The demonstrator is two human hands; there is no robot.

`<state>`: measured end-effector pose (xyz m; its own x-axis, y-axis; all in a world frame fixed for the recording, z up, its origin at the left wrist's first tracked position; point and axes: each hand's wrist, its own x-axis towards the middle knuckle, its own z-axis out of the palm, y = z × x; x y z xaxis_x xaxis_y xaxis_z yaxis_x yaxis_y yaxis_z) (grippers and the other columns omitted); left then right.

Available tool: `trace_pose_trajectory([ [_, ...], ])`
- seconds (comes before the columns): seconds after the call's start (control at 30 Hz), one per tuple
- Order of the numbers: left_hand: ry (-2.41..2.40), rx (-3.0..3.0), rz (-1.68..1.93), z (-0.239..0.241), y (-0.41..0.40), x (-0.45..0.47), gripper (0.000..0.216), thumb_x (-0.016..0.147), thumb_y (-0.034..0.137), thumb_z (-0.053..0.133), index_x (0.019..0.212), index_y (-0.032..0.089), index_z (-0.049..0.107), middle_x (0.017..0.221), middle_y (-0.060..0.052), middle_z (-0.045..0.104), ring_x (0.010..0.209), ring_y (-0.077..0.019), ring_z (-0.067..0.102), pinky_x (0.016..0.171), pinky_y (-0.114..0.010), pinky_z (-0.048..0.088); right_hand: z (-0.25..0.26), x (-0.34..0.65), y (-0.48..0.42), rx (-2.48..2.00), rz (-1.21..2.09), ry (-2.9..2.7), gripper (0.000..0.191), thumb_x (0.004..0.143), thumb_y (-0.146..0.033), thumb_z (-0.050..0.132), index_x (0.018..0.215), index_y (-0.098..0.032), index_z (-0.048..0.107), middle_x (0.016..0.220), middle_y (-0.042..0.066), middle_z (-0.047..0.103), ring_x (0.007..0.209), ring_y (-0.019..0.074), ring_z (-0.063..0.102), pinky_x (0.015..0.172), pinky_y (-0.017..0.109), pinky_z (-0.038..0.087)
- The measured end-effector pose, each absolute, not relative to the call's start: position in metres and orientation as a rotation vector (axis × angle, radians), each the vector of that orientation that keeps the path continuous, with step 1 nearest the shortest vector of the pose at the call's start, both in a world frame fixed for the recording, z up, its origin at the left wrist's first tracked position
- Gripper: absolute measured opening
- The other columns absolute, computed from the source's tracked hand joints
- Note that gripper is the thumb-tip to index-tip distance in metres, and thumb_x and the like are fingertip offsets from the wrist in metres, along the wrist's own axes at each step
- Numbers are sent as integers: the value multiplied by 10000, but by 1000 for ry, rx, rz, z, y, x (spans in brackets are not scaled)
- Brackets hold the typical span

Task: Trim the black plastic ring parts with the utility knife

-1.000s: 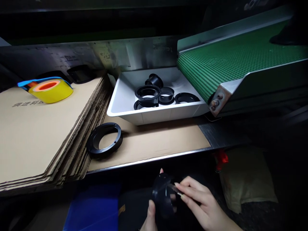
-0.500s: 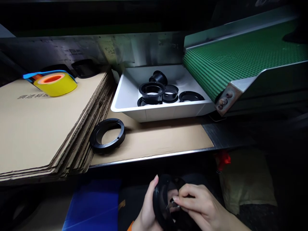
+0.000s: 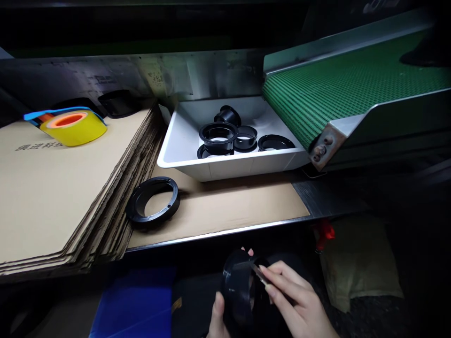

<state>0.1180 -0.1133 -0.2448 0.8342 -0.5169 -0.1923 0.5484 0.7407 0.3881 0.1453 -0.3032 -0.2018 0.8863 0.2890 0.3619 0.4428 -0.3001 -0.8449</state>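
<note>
Low in front of the bench, my left hand [image 3: 217, 315] grips a black plastic flanged ring [image 3: 236, 288]. Its thumb lies along the near side, and fingertips show over the top. Between the thumb and fingers of my right hand [image 3: 298, 295] is a thin metal blade [image 3: 260, 274], its tip at the ring's upper rim. The lower part of the ring is dark and hard to make out. Another black ring [image 3: 172, 206] leans against the cardboard stack at the bench's left. Several similar black rings [image 3: 218, 136] lie in the white tray [image 3: 253, 165].
A green conveyor belt [image 3: 338, 80] slopes down to the tray's right side. On the cardboard stack [image 3: 42, 188] sit a yellow tape roll [image 3: 81, 129] and black rings [image 3: 120, 103]. Below the bench are a blue panel [image 3: 136, 300] and a pale sack [image 3: 359, 267].
The held ring has turned, so more of its outer side shows. My right hand has brought the blade from the ring's opening up to its rim. The view has shifted slightly.
</note>
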Motion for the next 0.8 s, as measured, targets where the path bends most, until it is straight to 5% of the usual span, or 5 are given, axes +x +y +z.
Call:
trace_pose_trajectory([
  [0.13,35,468,-511,-250,-121,110,974,771,765,763,1588,316,484,1615,-84,485,1571,-403,302,1320,-512,175,-203,142,-299,-1923,-238,-568,533,1022,-50,510,1484,-306,583,1014,53,656,838,118,707,723,177,598],
  [0.37,71,435,-477,-252,-114,122,618,1000,657,561,1505,303,595,1533,-101,580,1499,-376,444,1299,-550,213,-200,144,-300,-1982,-323,-824,554,978,28,477,1485,-178,566,1013,121,652,829,168,707,701,263,628],
  [0.6,170,385,-714,-236,-110,132,738,989,724,504,1538,233,562,1361,-173,694,1345,-386,601,1203,-571,353,-193,149,-306,-1975,-347,-947,516,965,13,500,1432,-175,613,980,103,704,851,156,737,706,221,610],
  [0.73,75,333,-839,-226,-109,142,721,984,721,516,1456,192,651,1292,-183,725,1192,-344,688,930,-379,537,-188,151,-312,-2008,-294,-996,472,983,-18,511,1409,-186,623,952,93,712,766,153,729,651,232,589],
  [0.8,41,375,-894,-227,-109,145,826,1020,758,367,1369,88,701,1187,-216,754,1103,-293,717,703,-221,483,-186,152,-317,-2008,-314,-1035,436,1004,-46,494,1394,-189,628,914,88,708,731,161,714,626,252,578],
])
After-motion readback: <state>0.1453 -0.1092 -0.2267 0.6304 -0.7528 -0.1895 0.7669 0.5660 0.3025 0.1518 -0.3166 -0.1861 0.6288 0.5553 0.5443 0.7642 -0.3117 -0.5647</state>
